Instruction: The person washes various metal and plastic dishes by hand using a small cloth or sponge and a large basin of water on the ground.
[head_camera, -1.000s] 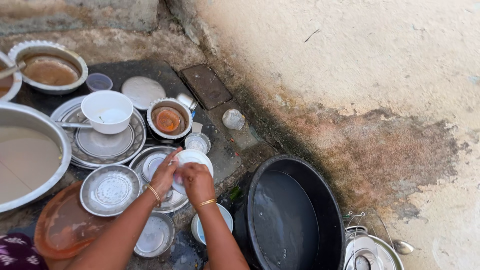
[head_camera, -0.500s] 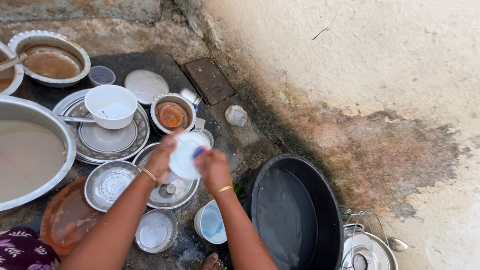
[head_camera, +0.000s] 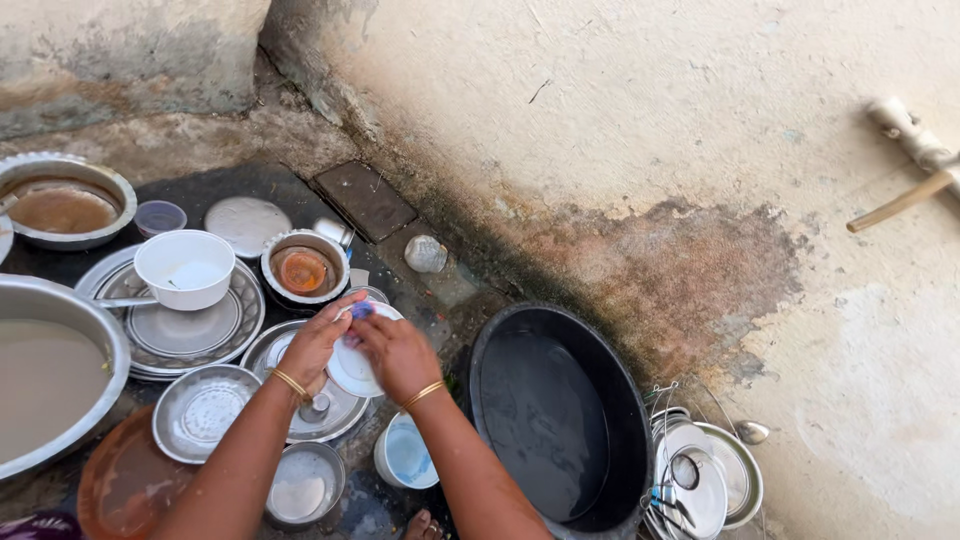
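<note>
Left hand (head_camera: 318, 343) grips the left edge of a small white lid (head_camera: 358, 352), fingers curled round the rim. Right hand (head_camera: 398, 352) lies over the lid's right side, closed on a small blue-purple scrubber (head_camera: 361, 311) pressed to the lid near its top edge. Lid sits lower centre-left of frame, held off the ground above a steel plate (head_camera: 300, 400). It is round, so no long axis; its face tilts up toward the camera, top edge toward the wall. Gold bangles on both wrists.

Just below the hands, a pale blue cup (head_camera: 405, 452) stands on the wet floor (head_camera: 450, 285). A small steel bowl (head_camera: 303, 485) lies lower left of it, and a steel dish (head_camera: 205, 410) sits left of the plate. An orange-brown plate (head_camera: 120, 480) is at the bottom left. A white bowl (head_camera: 185, 268) rests on a big steel platter (head_camera: 160, 335) in the left middle; a rimmed pot (head_camera: 303, 268) with an orange lid inside stands right of it. A large steel basin (head_camera: 50, 370) with murky water is at the left edge. A black tub (head_camera: 560, 420) with water fills the lower centre-right, near the right forearm. A wire rack (head_camera: 700, 475) with clean steelware is lower right. A stained wall (head_camera: 650, 150) covers the upper right.
</note>
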